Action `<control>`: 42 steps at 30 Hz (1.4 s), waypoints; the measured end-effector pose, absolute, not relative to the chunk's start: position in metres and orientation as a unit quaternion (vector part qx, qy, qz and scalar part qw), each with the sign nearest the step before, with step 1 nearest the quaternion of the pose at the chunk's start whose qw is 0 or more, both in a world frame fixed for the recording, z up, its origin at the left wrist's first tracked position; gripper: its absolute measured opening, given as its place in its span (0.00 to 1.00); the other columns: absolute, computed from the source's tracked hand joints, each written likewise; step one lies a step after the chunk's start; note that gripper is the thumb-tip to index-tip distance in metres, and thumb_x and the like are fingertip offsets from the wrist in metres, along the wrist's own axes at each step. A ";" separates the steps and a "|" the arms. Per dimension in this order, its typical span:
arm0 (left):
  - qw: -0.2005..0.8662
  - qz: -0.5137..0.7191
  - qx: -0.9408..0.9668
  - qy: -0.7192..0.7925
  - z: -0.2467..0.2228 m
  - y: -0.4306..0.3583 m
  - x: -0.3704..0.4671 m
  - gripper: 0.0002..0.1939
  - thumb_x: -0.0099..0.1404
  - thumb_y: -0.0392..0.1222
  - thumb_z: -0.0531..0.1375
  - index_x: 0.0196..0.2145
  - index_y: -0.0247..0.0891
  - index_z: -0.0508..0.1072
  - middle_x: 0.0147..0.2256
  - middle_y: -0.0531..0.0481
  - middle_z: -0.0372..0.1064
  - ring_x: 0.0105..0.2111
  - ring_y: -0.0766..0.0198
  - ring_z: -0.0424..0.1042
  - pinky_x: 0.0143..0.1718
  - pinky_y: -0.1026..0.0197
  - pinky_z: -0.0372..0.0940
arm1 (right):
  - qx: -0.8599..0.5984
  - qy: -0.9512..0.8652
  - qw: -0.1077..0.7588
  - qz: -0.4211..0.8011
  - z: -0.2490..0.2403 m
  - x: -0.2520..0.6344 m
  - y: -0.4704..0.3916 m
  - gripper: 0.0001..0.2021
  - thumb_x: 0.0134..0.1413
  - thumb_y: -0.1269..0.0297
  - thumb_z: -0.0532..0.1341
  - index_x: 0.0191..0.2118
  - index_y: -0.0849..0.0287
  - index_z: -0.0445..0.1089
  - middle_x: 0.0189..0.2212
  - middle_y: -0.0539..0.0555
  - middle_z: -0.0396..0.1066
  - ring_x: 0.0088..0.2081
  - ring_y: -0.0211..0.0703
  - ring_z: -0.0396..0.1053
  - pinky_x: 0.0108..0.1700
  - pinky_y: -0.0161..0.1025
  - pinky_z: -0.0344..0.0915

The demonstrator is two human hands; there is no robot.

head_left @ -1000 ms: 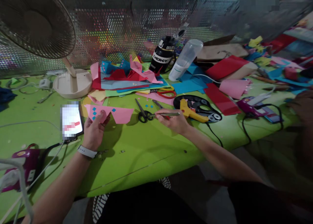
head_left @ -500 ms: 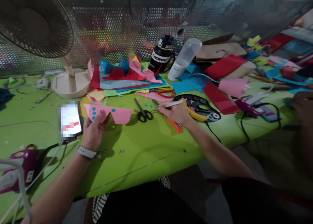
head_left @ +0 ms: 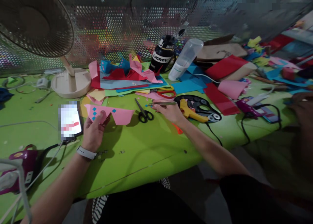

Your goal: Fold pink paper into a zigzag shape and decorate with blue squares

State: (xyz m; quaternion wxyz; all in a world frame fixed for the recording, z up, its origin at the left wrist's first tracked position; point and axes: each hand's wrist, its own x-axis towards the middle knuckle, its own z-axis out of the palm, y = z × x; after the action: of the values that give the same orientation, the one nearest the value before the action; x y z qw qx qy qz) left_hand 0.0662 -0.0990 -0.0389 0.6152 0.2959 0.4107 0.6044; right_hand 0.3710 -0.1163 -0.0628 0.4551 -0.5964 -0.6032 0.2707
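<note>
My left hand [head_left: 95, 129] grips a folded pink paper piece [head_left: 123, 116] between thumb and fingers; blue diamonds [head_left: 94, 114] show on its face. My right hand [head_left: 168, 111] is closed around a thin, tweezer-like tool [head_left: 165, 104]. The tool's tip is at small blue paper bits [head_left: 146, 105] on the green table [head_left: 146, 145]; whether it pinches one cannot be made out. Between my hands lie black-handled scissors [head_left: 144, 114], blades pointing away from me. Partly under my right forearm is an orange object [head_left: 178, 129].
A yellow glue gun [head_left: 192, 112] rests on a black tray [head_left: 207, 106] at right. Behind are stacked papers [head_left: 132, 83], a black bottle [head_left: 161, 56] and a clear bottle [head_left: 186, 59]. At left stand a fan [head_left: 70, 82] and a phone [head_left: 70, 121]. Another person's hand [head_left: 302, 103] is far right.
My right hand has moved slightly left, bringing the tool's tip to the blue bits, and the tool now lies flatter. My left hand and the pink paper have barely moved.
</note>
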 end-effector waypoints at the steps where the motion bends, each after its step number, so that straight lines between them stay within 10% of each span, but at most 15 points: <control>1: 0.616 0.603 0.297 0.410 -0.039 -0.099 0.066 0.12 0.50 0.39 0.71 0.32 0.39 0.75 0.35 0.50 0.76 0.36 0.61 0.76 0.36 0.60 0.72 | -0.599 -0.613 0.447 0.257 -0.062 0.370 -0.118 0.14 0.55 0.55 0.62 0.41 0.58 0.76 0.35 0.56 0.79 0.36 0.47 0.78 0.37 0.44 0.77; 42: 0.669 0.567 0.297 0.378 -0.046 -0.117 0.071 0.20 0.50 0.42 0.72 0.39 0.38 0.70 0.37 0.51 0.74 0.37 0.64 0.75 0.40 0.60 0.70 | -0.374 -0.803 0.442 0.143 -0.019 0.235 -0.134 0.14 0.61 0.69 0.58 0.49 0.53 0.75 0.42 0.52 0.79 0.41 0.41 0.78 0.45 0.36 0.75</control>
State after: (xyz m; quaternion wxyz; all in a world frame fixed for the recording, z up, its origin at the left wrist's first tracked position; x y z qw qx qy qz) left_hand 0.0707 -0.1175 -0.0463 0.6692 0.2966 0.3783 0.5666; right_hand 0.2354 -0.1339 -0.0187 0.4421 -0.3744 -0.8025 0.1426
